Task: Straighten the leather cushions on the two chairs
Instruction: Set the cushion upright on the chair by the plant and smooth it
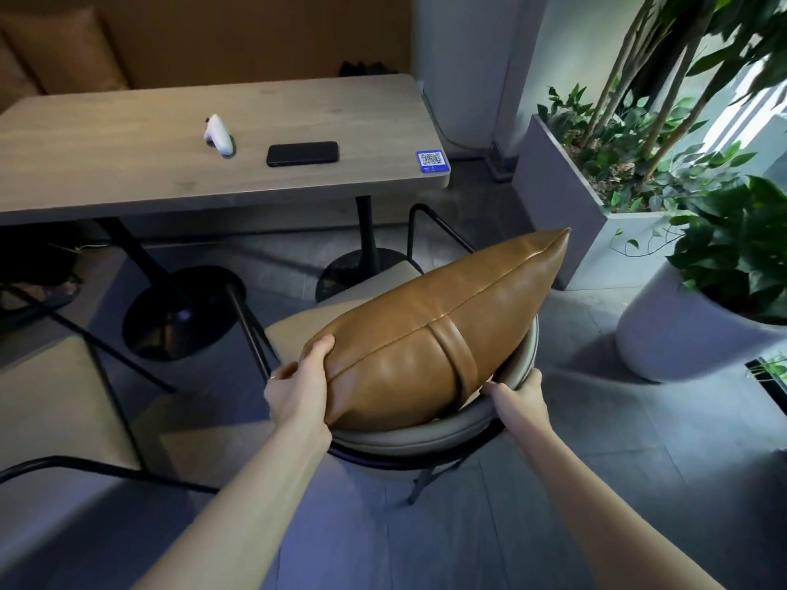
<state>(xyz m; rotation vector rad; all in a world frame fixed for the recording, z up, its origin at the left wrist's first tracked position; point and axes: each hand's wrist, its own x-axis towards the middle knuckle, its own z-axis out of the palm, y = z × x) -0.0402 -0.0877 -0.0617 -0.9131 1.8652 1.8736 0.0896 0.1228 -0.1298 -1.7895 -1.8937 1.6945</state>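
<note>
A brown leather cushion [430, 334] stands tilted on its edge, leaning over the curved backrest [426, 436] of the right chair, whose beige seat [298, 330] shows behind it. My left hand [298, 385] grips the cushion's lower left corner, thumb on top. My right hand [517, 398] holds the cushion's lower right edge, by the backrest rim. A second chair [55, 398] with a beige seat stands at the left; no cushion shows on it.
A wooden table [127, 163] stands ahead, carrying a white controller [219, 136], a black phone [303, 153] and a QR card [432, 160]. Black table bases [179, 317] sit on the floor. Grey planters [553, 198] with leafy plants and a round pot [681, 334] crowd the right side.
</note>
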